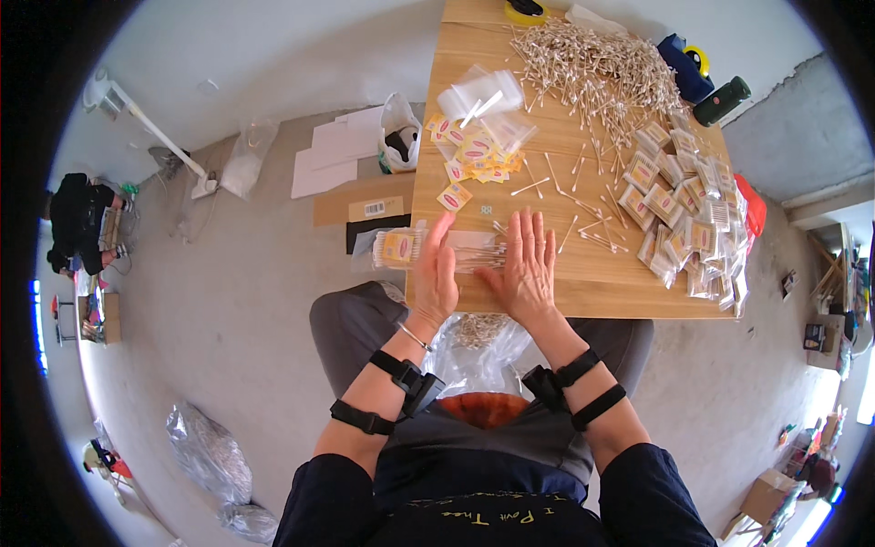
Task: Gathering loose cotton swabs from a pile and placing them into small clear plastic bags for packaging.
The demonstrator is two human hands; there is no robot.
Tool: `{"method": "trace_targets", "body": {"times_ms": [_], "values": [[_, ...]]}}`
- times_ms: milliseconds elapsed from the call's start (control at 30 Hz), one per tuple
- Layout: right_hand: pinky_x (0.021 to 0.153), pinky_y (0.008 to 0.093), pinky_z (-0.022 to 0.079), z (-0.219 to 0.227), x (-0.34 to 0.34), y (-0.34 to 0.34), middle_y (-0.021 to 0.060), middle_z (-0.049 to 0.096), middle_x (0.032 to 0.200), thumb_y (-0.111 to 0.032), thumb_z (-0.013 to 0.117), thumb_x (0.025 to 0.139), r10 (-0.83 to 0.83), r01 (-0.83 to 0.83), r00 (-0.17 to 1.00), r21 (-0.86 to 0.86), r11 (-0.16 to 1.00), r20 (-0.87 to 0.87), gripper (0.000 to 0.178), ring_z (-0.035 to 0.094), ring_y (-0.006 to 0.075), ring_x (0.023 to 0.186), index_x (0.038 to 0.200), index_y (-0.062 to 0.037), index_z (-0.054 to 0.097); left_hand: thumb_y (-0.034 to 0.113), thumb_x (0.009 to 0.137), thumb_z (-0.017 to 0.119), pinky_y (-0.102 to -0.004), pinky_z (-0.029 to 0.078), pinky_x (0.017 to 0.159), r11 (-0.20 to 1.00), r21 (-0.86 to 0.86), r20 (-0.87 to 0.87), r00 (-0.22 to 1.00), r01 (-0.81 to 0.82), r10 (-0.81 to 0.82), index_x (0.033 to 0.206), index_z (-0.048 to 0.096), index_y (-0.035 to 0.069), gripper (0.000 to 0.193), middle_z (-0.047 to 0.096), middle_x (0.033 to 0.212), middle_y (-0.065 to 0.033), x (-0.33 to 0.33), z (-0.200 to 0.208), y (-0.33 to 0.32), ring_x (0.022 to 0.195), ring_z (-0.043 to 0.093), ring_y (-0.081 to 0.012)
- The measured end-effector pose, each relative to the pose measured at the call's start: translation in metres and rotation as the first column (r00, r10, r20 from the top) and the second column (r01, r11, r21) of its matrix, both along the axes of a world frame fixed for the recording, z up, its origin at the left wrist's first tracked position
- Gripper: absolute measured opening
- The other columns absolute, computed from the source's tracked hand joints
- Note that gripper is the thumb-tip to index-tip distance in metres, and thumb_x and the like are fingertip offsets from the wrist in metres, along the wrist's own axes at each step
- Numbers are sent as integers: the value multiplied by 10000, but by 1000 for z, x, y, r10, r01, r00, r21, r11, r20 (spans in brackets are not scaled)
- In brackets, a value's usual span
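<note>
Close to the table's near edge, my left hand (437, 278) stands on its side with fingers stretched out, beside a row of cotton swabs (476, 258). My right hand (527, 269) lies palm down over the other end of that row, fingers extended and thumb apart, hiding part of it. Left of my left hand, at the table corner, sits a clear pack of cotton swabs (397, 247) with a yellow card. Loose yellow cards (478, 155) lie beyond my hands, partly under clear plastic bags (483, 96).
A large heap of loose swabs (597, 73) covers the far side of the wooden table (602, 296). Filled swab packs (684, 210) pile up at its right edge, near a dark green cylinder (722, 100). A bag of swabs (478, 342) rests at my lap.
</note>
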State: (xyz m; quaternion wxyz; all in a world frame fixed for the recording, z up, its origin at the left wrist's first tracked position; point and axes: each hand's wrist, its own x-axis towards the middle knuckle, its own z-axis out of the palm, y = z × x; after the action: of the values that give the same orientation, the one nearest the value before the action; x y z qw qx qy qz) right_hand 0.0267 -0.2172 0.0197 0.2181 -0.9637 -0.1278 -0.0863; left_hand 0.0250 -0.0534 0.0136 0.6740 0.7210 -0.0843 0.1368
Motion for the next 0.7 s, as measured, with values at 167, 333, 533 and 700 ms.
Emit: {"method": "trace_targets", "body": {"times_ms": [167, 333, 533, 700], "values": [[1063, 499, 335, 0, 5, -17, 165, 490, 1379, -247, 767, 762, -89, 75, 991, 134, 988, 98, 626, 416, 365, 1298, 1315, -55, 546, 211, 1029, 359, -379, 336, 1106, 997, 72, -1, 1000, -21, 21, 1408, 387, -85, 482, 483, 1403, -250, -1, -2, 1, 1320, 462, -330], [896, 449, 432, 7, 21, -36, 96, 612, 1037, -119, 734, 765, -7, -2, 997, 114, 993, 82, 243, 534, 320, 1007, 999, -72, 684, 238, 1022, 362, -387, 346, 1092, 964, 265, 36, 999, 0, -10, 1411, 394, -71, 498, 482, 1400, -253, -2, 4, 1, 1304, 467, -361], [827, 417, 463, 12, 28, -33, 94, 587, 900, -115, 676, 813, 76, -78, 993, 17, 997, 89, 71, 554, 295, 940, 844, -56, 653, 264, 1021, 356, -390, 347, 1088, 961, 275, 28, 1000, 6, -15, 1414, 390, -62, 512, 479, 1405, -243, -2, 4, -1, 1300, 462, -372], [816, 417, 471, 12, 36, -38, 116, 579, 894, -128, 631, 850, 156, -148, 983, -78, 986, 102, 93, 557, 301, 924, 821, -40, 617, 274, 1021, 357, -392, 349, 1086, 958, 287, 18, 1000, 5, -10, 1417, 385, -59, 518, 479, 1399, -248, -1, 2, -2, 1294, 463, -380]]}}
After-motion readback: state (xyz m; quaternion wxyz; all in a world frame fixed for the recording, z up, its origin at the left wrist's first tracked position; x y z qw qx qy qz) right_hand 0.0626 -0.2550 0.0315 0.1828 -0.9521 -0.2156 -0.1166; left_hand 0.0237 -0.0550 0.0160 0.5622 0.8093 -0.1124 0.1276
